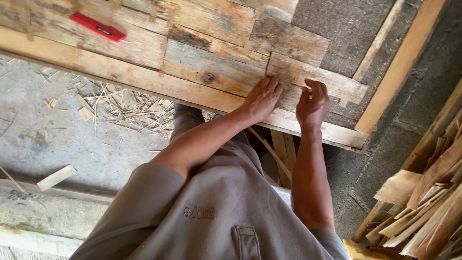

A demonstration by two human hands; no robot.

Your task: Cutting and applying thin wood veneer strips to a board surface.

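Nearest lay a heap of wood offcuts at the right and a loose scrap of wood on the concrete floor at the left. Farther on, the left hand and right hand rested open, fingers spread, pressing a weathered plank flat among other boards on the worktop. A red pencil lay at the far left.
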